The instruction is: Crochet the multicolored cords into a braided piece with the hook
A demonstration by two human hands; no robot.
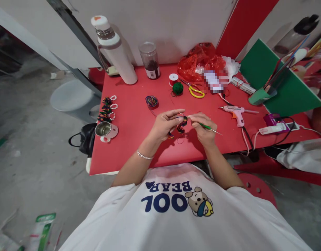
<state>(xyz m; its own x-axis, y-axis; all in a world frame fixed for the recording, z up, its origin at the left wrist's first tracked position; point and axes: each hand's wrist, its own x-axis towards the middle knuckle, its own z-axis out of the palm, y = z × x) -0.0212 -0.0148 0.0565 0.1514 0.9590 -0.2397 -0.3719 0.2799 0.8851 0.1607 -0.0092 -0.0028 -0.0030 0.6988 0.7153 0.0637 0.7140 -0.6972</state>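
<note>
My left hand (pixel 167 122) pinches a small multicolour crochet piece (pixel 181 126) above the red table, and a strand of yarn runs from the hand toward a dark multicolour yarn ball (pixel 151 101). In my right hand (pixel 203 129) is a crochet hook (pixel 205 126) with a green grip, its thin metal shaft sticking out to the right. The hook's working end meets the crochet piece between the two hands. Part of the piece hangs below my left fingers. A thin pinkish loop lies on the table beneath it.
Behind the hands are a green yarn ball (pixel 178 88), a red thread spool (pixel 173 79) and yellow-handled pliers (pixel 196 92). A pink glue gun (pixel 237 114) lies right. At left stand a mug (pixel 106 131), beaded crochet pieces (pixel 106 108) and a white bottle (pixel 118 55).
</note>
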